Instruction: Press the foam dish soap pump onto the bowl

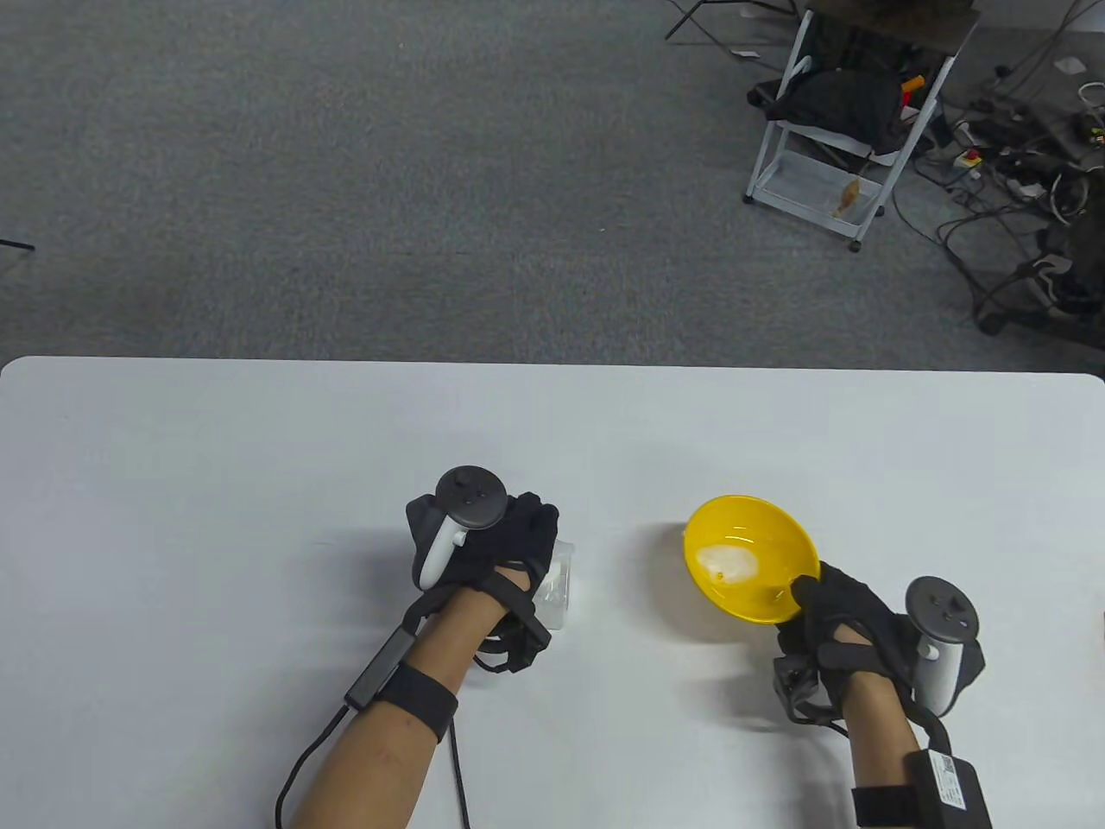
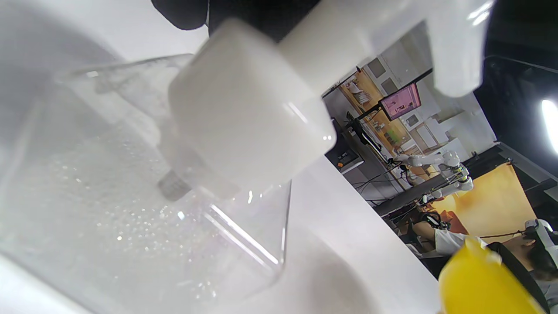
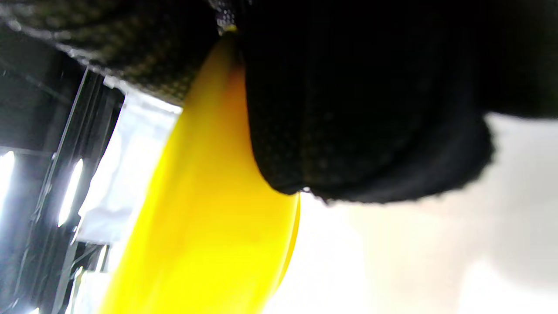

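Note:
A clear foam soap bottle (image 1: 558, 584) with a white pump stands on the white table (image 1: 216, 484), mostly hidden under my left hand (image 1: 509, 544), which lies over the pump top and grips it. In the left wrist view the white pump collar (image 2: 244, 126) and the foamy clear body (image 2: 130, 218) fill the frame. My right hand (image 1: 829, 613) pinches the near rim of a yellow bowl (image 1: 751, 557) and holds it tilted toward the bottle. A white blob of foam (image 1: 729, 563) lies inside it. The bowl also shows in the right wrist view (image 3: 205, 226), under my gloved fingers (image 3: 348, 109).
A gap of bare table separates bottle and bowl. The bowl's edge shows at the lower right of the left wrist view (image 2: 479, 288). Beyond the table's far edge is grey carpet, with a white cart (image 1: 829, 164) and cables at the far right.

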The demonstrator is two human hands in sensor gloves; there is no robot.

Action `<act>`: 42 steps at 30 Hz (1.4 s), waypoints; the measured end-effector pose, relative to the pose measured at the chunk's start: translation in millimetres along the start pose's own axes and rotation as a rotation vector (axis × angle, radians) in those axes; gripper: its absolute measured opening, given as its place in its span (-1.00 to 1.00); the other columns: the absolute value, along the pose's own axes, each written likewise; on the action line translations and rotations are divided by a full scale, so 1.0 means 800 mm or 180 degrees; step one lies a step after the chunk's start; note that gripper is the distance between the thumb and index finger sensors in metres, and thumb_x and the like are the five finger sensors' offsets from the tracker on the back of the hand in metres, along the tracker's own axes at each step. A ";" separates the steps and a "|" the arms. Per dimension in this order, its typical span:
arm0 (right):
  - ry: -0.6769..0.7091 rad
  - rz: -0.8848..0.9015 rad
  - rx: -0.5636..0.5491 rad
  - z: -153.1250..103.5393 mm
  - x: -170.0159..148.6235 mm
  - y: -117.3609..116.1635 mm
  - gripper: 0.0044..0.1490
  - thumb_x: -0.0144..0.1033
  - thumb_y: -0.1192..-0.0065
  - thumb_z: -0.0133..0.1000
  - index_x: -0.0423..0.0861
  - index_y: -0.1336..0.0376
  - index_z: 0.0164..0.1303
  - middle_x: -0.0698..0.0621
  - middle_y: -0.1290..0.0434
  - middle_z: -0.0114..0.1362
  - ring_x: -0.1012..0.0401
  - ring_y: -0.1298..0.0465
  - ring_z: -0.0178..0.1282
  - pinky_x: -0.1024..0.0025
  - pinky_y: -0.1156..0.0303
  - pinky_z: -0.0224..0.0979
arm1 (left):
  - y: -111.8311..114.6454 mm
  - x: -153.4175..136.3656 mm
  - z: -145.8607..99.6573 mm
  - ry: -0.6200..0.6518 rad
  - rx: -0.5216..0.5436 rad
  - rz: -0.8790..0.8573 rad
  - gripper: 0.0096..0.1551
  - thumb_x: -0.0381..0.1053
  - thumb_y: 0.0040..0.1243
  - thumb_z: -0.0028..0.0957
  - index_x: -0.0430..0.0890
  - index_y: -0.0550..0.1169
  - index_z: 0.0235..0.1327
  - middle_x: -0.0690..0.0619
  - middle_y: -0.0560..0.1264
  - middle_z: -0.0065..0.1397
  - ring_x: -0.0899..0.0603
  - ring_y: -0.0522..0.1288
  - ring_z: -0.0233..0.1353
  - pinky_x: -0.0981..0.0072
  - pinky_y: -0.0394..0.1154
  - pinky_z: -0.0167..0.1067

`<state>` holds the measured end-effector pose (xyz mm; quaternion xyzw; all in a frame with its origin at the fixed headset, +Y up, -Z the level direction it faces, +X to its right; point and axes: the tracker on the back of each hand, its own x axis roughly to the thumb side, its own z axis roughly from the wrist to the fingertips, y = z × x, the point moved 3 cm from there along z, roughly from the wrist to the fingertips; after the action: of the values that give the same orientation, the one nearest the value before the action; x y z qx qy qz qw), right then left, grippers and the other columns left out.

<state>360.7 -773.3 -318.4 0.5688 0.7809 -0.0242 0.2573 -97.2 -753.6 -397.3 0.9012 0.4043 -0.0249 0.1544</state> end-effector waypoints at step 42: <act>0.0232 -0.1197 -0.0974 -0.036 0.005 0.100 0.11 0.29 -0.28 -0.05 -0.03 0.04 0.57 -0.41 -0.14 0.43 -0.23 -0.37 0.21 -0.14 -0.47 -0.06 | -0.024 0.012 -0.018 -0.0214 0.0408 0.0229 -0.04 0.40 -0.10 -0.15 -0.10 0.23 0.47 -0.12 0.04 0.66 -0.37 -0.12 0.65 -0.43 -0.13 0.44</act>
<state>421.2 -731.8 -274.6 0.3684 0.8763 0.0674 0.3031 -106.0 -730.0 -390.5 0.9218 0.3638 -0.0754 0.1107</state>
